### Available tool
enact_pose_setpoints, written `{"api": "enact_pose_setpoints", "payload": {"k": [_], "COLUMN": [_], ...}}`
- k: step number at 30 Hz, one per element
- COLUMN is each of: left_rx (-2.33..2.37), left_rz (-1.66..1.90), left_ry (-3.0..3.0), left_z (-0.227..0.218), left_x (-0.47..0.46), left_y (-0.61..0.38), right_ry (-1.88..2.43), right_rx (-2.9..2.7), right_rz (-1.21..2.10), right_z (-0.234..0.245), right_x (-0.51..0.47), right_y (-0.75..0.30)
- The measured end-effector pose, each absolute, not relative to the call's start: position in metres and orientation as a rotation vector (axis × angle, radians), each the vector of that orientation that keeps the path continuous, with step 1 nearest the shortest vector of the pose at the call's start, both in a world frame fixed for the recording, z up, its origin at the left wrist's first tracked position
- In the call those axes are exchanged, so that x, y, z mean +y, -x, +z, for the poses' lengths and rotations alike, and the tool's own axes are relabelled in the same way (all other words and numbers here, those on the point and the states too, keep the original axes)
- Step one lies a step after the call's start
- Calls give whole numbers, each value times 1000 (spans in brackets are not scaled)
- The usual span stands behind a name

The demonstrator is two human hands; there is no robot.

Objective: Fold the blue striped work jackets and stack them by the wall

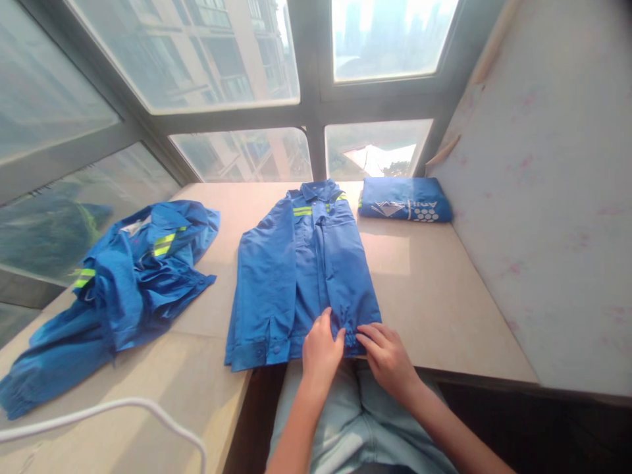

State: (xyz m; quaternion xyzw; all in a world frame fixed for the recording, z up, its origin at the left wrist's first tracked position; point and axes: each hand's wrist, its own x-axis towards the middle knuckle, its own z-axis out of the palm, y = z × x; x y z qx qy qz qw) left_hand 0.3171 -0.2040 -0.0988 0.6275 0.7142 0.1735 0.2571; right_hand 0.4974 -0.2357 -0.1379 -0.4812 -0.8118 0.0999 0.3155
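Observation:
A blue work jacket (306, 263) with yellow-green reflective stripes lies front up on the table, its collar toward the window. Both sleeves are folded in over the front, and the hem reaches the table's near edge. My left hand (320, 349) rests on the lower front, fingers stretched out and thumb apart. Just right of it, my right hand (388, 355) touches the gathered fabric near the lower right corner with its fingertips, the fingers slightly spread. Neither hand visibly grips the cloth.
A crumpled blue jacket (133, 283) with reflective stripes lies at left. A folded blue garment (405, 199) with white print sits back right, near the wall (548, 197). A white cable (123, 403) crosses the lower left. Windows (241, 155) stand behind the table (424, 289).

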Motion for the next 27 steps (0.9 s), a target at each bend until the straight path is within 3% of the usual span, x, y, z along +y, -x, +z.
{"api": "enact_pose_setpoints", "payload": {"k": [4, 8, 11, 14, 19, 27], "left_rx": [2068, 2069, 2377, 2685, 2448, 2441], "left_rz": [395, 628, 795, 731, 563, 721], "left_ry": [-1966, -2059, -1937, -1613, -1266, -1404], "left_z": [-98, -97, -92, -91, -103, -113], "left_x": [-214, -217, -224, -236, -248, -246], "left_y": [-318, -278, -216, -154, -114, -130], "right_ry": [1266, 1269, 1256, 1249, 1243, 1263], "right_rx": [-2208, -2220, -2225, -2227, -2301, -2445], "right_rz": [295, 315, 310, 329, 428, 426], "right_z": [-142, -138, -135, -132, -121, -114], "right_x": [-236, -235, -236, -234, -222, -214], "right_y": [-499, -502, -503, -505, -514, -523]}}
